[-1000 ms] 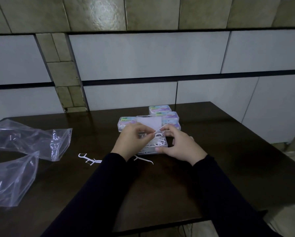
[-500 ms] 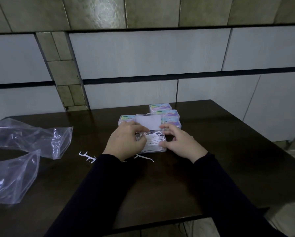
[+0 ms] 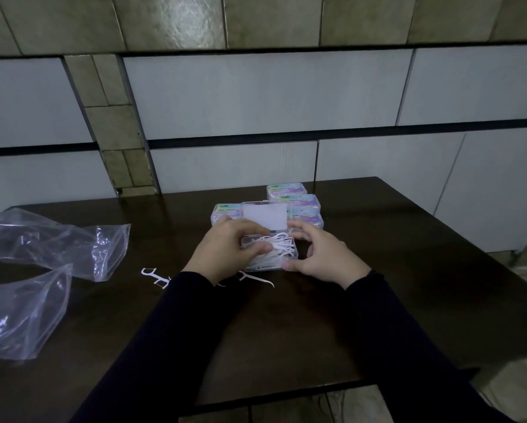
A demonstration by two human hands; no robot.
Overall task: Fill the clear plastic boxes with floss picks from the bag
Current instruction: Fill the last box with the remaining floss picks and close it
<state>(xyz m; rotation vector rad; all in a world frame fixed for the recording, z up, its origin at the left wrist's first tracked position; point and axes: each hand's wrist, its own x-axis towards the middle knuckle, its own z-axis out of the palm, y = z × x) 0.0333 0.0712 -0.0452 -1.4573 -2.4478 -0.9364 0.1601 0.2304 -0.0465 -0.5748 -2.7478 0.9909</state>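
Open box (image 3: 282, 254) sits mid-table (image 3: 408, 239), just ahead of both hands, lid (image 3: 265, 215) hinged up at the far side with a white label facing the camera. Box holds a tangle of white picks (image 3: 279, 244), heaped to about rim level, some tips poking above the rim. Left hand (image 3: 225, 250) lies over the left part of the box: fingers curled down onto the picks and the near-left wall, thumb tucked alongside; whether it pinches a single pick or only presses the heap, cannot tell. Right hand (image 3: 323, 254) flanks the right end of the box: fingers bent, tips touching the far-right corner near the lid hinge, thumb against the near-right corner, so the box is held between thumb and fingers. Closed boxes (image 3: 299, 200) with coloured labels are stacked and lined up directly behind the open one, touching or nearly touching it. Two loose picks (image 3: 155, 276) lie on the table left of the left sleeve (image 3: 152, 346); another pick (image 3: 257, 279) lies just in front of the box, partly under the left wrist. Two clear bags (image 3: 57, 239) lie crumpled at the table's left edge, well apart from the box; their contents cannot be made out. Tiled wall (image 3: 256, 102) behind the table.
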